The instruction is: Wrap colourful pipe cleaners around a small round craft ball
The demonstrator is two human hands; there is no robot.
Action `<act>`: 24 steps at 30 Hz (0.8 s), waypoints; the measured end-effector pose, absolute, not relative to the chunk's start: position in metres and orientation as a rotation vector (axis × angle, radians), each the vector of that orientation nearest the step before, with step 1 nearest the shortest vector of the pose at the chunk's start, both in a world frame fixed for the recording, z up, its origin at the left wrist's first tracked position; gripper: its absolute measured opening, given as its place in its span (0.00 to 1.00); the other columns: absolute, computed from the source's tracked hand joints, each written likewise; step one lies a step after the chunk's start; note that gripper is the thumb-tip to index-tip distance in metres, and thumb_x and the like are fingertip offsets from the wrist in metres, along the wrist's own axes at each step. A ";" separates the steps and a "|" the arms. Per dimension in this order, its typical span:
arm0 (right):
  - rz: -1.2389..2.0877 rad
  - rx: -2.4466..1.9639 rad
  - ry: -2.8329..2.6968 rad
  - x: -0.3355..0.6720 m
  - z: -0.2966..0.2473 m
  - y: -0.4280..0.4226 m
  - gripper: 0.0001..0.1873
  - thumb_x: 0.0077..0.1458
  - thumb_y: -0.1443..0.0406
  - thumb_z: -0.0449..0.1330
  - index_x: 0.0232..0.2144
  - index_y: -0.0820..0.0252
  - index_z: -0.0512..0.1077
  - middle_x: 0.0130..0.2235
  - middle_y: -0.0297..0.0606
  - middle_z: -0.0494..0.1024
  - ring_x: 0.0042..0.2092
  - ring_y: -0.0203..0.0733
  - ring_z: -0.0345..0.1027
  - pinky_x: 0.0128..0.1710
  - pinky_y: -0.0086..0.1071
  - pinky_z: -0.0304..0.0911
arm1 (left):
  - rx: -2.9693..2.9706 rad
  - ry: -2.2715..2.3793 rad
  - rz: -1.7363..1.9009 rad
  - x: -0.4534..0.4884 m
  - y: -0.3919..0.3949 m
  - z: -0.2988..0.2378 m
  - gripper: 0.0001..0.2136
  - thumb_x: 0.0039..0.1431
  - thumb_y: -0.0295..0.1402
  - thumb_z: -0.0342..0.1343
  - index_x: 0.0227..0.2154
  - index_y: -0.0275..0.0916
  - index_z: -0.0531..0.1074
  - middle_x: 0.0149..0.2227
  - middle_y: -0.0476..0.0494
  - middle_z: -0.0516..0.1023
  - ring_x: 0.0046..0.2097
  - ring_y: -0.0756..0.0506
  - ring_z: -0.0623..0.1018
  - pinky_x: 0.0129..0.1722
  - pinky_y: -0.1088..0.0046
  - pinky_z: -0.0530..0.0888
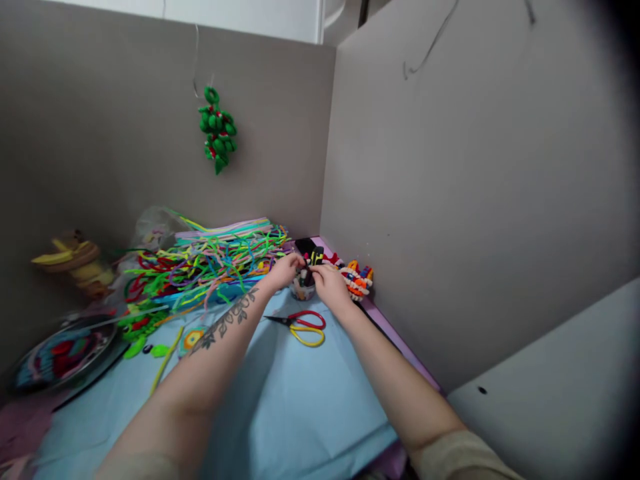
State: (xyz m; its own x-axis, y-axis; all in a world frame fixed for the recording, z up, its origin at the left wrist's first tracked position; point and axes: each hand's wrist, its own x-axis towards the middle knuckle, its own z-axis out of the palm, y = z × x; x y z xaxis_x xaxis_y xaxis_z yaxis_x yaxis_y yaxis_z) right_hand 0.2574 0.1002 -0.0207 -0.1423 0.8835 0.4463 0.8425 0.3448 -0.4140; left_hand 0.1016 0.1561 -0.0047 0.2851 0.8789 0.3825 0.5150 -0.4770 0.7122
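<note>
Both my hands reach to the far right corner of the table, over a small clear tub point(303, 292) with dark items in it. My left hand point(287, 270) is at the tub's left side, its fingers closed. On the other side my right hand point(330, 285) has thumb and fingers pinched together at the tub's top. Something small and dark shows between the fingertips; its kind is too small to tell. Scissors point(291, 321) with one red and one yellow handle lie on the light blue cloth point(295, 400) between my forearms.
A heap of colourful pipe cleaners point(215, 260) covers the back left. An orange-and-white fuzzy piece point(357, 283) sits right of the tub. At left are a round tray point(97, 357) and a yellow-brown craft piece point(83, 263). A green fuzzy ornament point(219, 130) hangs on the grey partition point(280, 133).
</note>
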 end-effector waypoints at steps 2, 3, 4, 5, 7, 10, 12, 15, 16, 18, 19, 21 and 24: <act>0.101 -1.514 -2.000 0.255 -0.022 0.098 0.18 0.60 0.68 0.46 0.48 0.63 0.71 0.46 0.43 0.75 0.47 0.43 0.64 0.50 0.32 0.56 | 2.179 1.255 0.975 0.096 0.153 -0.006 0.09 0.53 0.26 0.47 0.28 0.38 0.72 0.32 0.43 0.76 0.38 0.44 0.74 0.44 0.67 0.69; 0.094 -1.523 -2.014 0.254 -0.022 0.096 0.19 0.60 0.68 0.46 0.48 0.62 0.71 0.46 0.42 0.75 0.47 0.44 0.63 0.50 0.33 0.56 | 2.217 1.264 0.949 0.094 0.151 -0.006 0.09 0.53 0.26 0.48 0.31 0.38 0.74 0.35 0.41 0.77 0.42 0.43 0.73 0.47 0.65 0.68; 0.078 -1.528 -2.038 0.252 -0.021 0.092 0.19 0.60 0.67 0.46 0.49 0.60 0.71 0.46 0.41 0.75 0.47 0.45 0.62 0.49 0.34 0.56 | 2.271 1.274 0.920 0.093 0.148 -0.007 0.10 0.53 0.27 0.48 0.34 0.39 0.74 0.39 0.40 0.77 0.46 0.41 0.72 0.50 0.62 0.66; 0.051 -1.536 -2.062 0.250 -0.021 0.088 0.18 0.60 0.66 0.47 0.49 0.59 0.71 0.47 0.41 0.75 0.47 0.47 0.60 0.49 0.35 0.56 | 2.334 1.285 0.880 0.092 0.145 -0.007 0.11 0.54 0.29 0.48 0.38 0.39 0.74 0.43 0.40 0.76 0.49 0.40 0.71 0.52 0.61 0.65; -0.023 -1.564 -2.078 0.247 -0.020 0.079 0.18 0.60 0.64 0.48 0.48 0.56 0.72 0.48 0.41 0.73 0.47 0.50 0.58 0.47 0.38 0.56 | 2.439 1.313 0.782 0.093 0.140 -0.005 0.15 0.56 0.31 0.48 0.46 0.39 0.71 0.49 0.38 0.74 0.52 0.38 0.69 0.53 0.58 0.64; -0.120 -1.594 -1.995 0.244 -0.020 0.066 0.18 0.59 0.63 0.51 0.50 0.57 0.70 0.50 0.45 0.69 0.48 0.50 0.57 0.48 0.40 0.55 | 2.375 1.303 0.838 0.093 0.131 0.008 0.19 0.59 0.32 0.44 0.51 0.35 0.66 0.51 0.35 0.72 0.53 0.39 0.69 0.53 0.59 0.64; -0.146 -1.556 -1.975 0.241 -0.023 0.060 0.17 0.58 0.63 0.52 0.48 0.57 0.70 0.48 0.45 0.69 0.47 0.49 0.57 0.47 0.39 0.56 | 2.191 1.200 1.101 0.087 0.124 0.022 0.18 0.61 0.33 0.41 0.50 0.35 0.67 0.52 0.37 0.71 0.53 0.43 0.69 0.53 0.63 0.65; -0.184 -1.485 -2.058 0.232 -0.027 0.059 0.12 0.55 0.61 0.56 0.42 0.56 0.72 0.45 0.44 0.69 0.46 0.49 0.57 0.45 0.39 0.56 | 1.771 1.138 1.518 0.069 0.109 0.044 0.16 0.62 0.39 0.41 0.46 0.38 0.68 0.48 0.40 0.74 0.45 0.46 0.74 0.42 0.70 0.70; -0.199 -1.478 -2.098 0.228 -0.028 0.061 0.11 0.55 0.61 0.57 0.40 0.56 0.72 0.45 0.44 0.69 0.46 0.49 0.57 0.44 0.39 0.57 | 1.637 1.147 1.587 0.061 0.103 0.048 0.16 0.62 0.40 0.42 0.44 0.38 0.68 0.45 0.40 0.75 0.42 0.46 0.75 0.37 0.72 0.70; -0.233 -1.486 -2.163 0.220 -0.028 0.067 0.09 0.54 0.61 0.58 0.38 0.56 0.73 0.46 0.44 0.69 0.46 0.50 0.57 0.43 0.38 0.57 | 1.452 1.155 1.664 0.044 0.090 0.052 0.15 0.60 0.41 0.44 0.41 0.38 0.69 0.41 0.42 0.77 0.37 0.48 0.75 0.30 0.75 0.68; -0.250 -1.495 -2.181 0.216 -0.026 0.070 0.09 0.55 0.62 0.57 0.38 0.57 0.72 0.46 0.44 0.69 0.47 0.49 0.57 0.43 0.38 0.57 | 1.397 1.160 1.679 0.035 0.082 0.051 0.14 0.60 0.42 0.46 0.40 0.38 0.69 0.39 0.43 0.77 0.36 0.48 0.75 0.29 0.76 0.67; -0.278 -1.497 -2.206 0.210 -0.022 0.075 0.09 0.56 0.62 0.57 0.37 0.57 0.72 0.45 0.45 0.70 0.47 0.49 0.57 0.43 0.37 0.57 | 1.336 1.176 1.677 0.019 0.066 0.045 0.14 0.58 0.43 0.48 0.38 0.39 0.70 0.37 0.44 0.77 0.34 0.48 0.74 0.29 0.76 0.66; -0.319 -1.475 -2.266 0.207 -0.016 0.081 0.12 0.55 0.60 0.58 0.40 0.58 0.71 0.46 0.45 0.70 0.46 0.49 0.58 0.43 0.37 0.57 | 1.311 1.280 1.627 -0.002 0.039 0.032 0.14 0.55 0.44 0.51 0.36 0.39 0.72 0.35 0.45 0.77 0.33 0.48 0.73 0.29 0.76 0.65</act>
